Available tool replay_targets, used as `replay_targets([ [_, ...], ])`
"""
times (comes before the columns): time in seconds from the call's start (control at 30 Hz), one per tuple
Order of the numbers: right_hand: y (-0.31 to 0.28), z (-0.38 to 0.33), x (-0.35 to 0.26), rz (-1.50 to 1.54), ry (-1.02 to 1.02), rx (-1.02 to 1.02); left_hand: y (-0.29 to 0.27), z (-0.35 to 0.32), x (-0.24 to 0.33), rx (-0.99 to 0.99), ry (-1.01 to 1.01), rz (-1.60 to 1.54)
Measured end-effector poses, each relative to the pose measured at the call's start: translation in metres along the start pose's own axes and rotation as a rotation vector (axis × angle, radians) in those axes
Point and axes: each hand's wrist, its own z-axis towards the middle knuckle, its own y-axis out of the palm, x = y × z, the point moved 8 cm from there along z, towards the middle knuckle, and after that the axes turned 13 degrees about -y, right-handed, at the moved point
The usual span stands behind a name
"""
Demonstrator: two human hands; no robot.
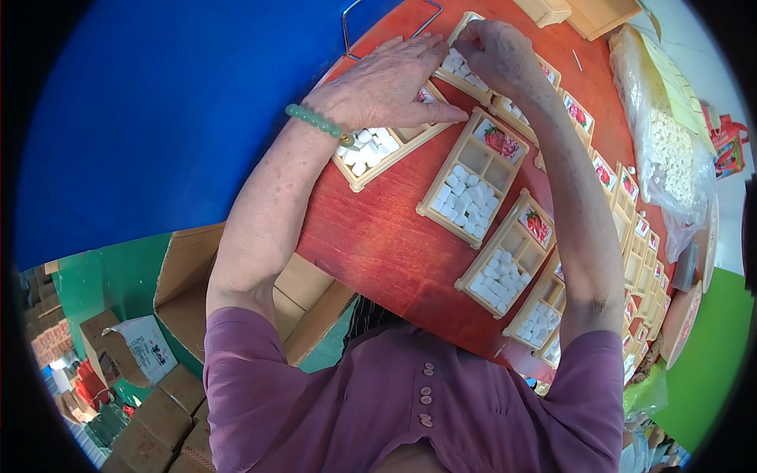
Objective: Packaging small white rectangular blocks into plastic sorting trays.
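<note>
My left hand (382,83) lies flat with its fingers stretched out and thumb apart, over a cream compartment tray (359,186) of white pieces. Its fingertips reach the edge of a farther tray (478,96), which holds more white blocks (462,66). Over that farther tray is my right hand (498,54), fingers bent and pressed together; what they hold, if anything, is hidden. Between my forearms sits another tray (428,211), with white blocks (465,201) in its near part, two bare small compartments, and a strawberry picture card (500,142) at the far end.
More such trays (465,285) line the red table (378,236) toward the right. A see-through bag of white pieces (672,158) lies at the right edge. A bent metal wire frame (347,31) stands at the far left edge; open cardboard boxes (185,272) are below left.
</note>
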Motion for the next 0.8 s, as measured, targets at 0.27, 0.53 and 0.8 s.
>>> replay_targets([
  [0.27, 0.002, 0.008, -0.007, -0.257, 0.038, -0.135, -0.001, 0.000, 0.000, 0.015, 0.019, -0.043],
  [0.53, -0.003, -0.007, 0.010, 0.249, 0.128, -0.108, -0.001, -0.003, -0.001, -0.012, -0.010, 0.008],
  [0.8, -0.004, -0.013, -0.011, 0.110, -0.056, -0.009, 0.000, -0.002, 0.000, -0.001, 0.005, -0.008],
])
